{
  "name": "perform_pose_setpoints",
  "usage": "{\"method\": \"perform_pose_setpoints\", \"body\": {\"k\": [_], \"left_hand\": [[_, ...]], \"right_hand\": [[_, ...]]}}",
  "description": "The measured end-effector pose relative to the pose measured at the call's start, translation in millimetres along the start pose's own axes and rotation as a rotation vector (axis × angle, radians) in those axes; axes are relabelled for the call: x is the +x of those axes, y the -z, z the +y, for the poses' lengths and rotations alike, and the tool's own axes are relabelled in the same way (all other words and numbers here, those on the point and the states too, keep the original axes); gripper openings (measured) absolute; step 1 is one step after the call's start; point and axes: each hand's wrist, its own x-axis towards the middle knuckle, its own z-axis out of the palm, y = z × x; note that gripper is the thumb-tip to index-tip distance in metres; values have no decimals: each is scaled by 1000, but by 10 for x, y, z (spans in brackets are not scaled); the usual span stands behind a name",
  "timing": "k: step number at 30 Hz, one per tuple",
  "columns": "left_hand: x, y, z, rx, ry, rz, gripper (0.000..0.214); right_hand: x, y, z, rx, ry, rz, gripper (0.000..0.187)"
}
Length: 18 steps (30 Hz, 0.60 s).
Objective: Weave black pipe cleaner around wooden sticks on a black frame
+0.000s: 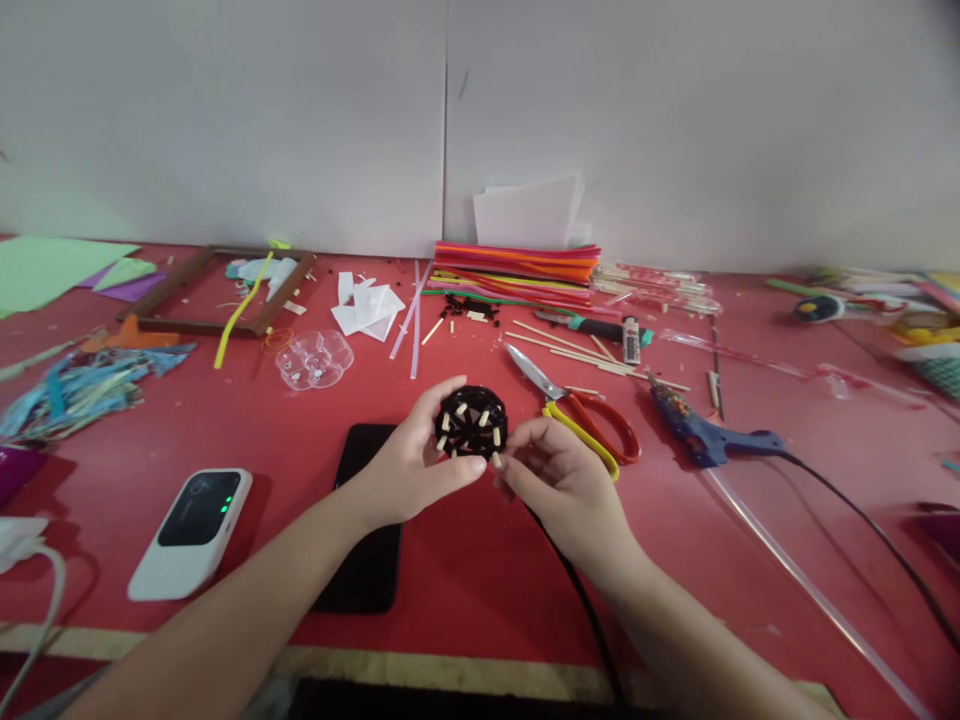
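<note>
My left hand (420, 455) is closed round the edge of a round black piece (471, 432), spoked like a small wheel, with its thumb along the near side. Several short pale stick pieces (485, 418) stand around the ring of it. At its lower right, my right hand (559, 480) pinches another short pale stick piece (496, 460) against the rim; its fingertips partly hide the contact. Just beyond my right hand lie scissors (581, 410) with red and yellow handles. A black phone (367, 560) lies flat under my left wrist.
A blue glue gun (705, 435) with a black cord rests at right. Thin wooden sticks (577, 353), pliers (600, 328) and bundled pipe cleaners (517, 272) lie behind. At left are a white device (191, 535), a clear plastic palette (315, 358) and a brown frame (172, 290).
</note>
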Motion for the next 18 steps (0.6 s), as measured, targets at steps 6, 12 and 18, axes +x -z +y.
{"method": "perform_pose_setpoints", "body": {"k": [6,12,18], "left_hand": [[-20,-59,-8,3,-69,27,78],[-27,-58,66,80,-101,91,69],[-21,27,158,60,-41,1,71]], "right_hand": [[-29,-11,0,-59,42,-16,21],[-69,-65,2,-40,90,-48,18],[-102,-86,-1,-34,111,-63,17]]}}
